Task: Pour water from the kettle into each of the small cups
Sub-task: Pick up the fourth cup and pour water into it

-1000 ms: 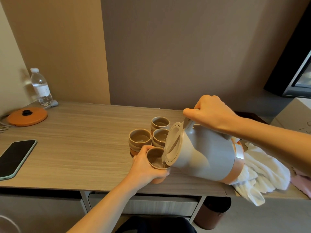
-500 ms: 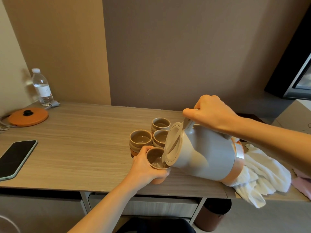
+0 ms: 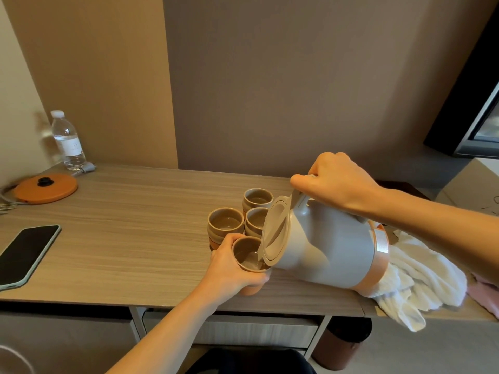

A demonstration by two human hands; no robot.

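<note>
A grey kettle (image 3: 324,247) with a tan lid and an orange band is tipped far to the left, its spout over a small tan cup (image 3: 247,256). My right hand (image 3: 334,182) grips the kettle's handle from above. My left hand (image 3: 232,268) wraps around that cup near the table's front edge; water lies in its bottom. Three more small cups stand close behind it: one at the left (image 3: 225,222), one in the middle (image 3: 256,218), one at the back (image 3: 258,198). Each holds some water.
On the wooden table (image 3: 135,233) lie a black phone (image 3: 25,253) at the left edge, an orange kettle base (image 3: 46,188) and a water bottle (image 3: 67,141) at the back left. A white towel (image 3: 421,276) hangs off the front right, under the kettle's bottom.
The kettle stays tipped over the held cup and water keeps gathering in it. Both hands have hardly moved.
</note>
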